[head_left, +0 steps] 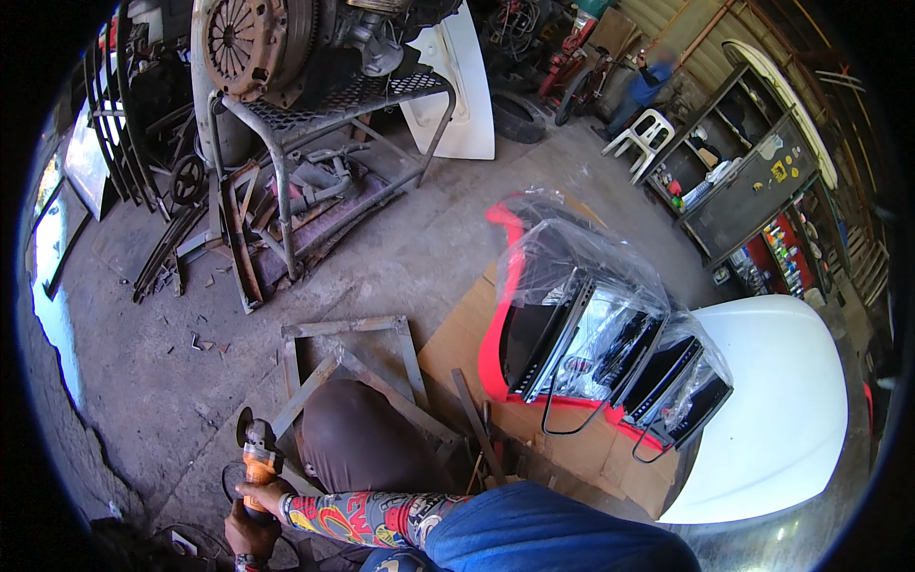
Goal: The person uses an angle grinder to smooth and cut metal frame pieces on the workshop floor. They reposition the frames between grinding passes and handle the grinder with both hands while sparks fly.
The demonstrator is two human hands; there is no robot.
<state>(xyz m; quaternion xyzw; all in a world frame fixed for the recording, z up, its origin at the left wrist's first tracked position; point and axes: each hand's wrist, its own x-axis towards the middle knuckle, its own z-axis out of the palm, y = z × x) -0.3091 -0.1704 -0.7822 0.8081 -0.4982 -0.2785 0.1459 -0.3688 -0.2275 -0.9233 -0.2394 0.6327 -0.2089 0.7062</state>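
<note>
An orange angle grinder (262, 469) with a dark disc (245, 427) is held low at the left, its disc end pointing away from me. My right hand (269, 494), at the end of a patterned sleeve, is closed round the grinder's body. Closer to me, my left hand (250, 536) wraps the rear of the same grinder. The disc is beside a welded metal frame (348, 328) of flat bars on the floor, and no contact with it shows. My knee in brown trousers hides part of that frame.
A red car seat (494, 357) with clear plastic and black rails lies on cardboard (457, 329). Right of it is a white panel (782, 410). A metal stand (276, 153) carries engine parts. Beyond are a white chair (646, 138), an open cabinet (743, 186) and a person (648, 86).
</note>
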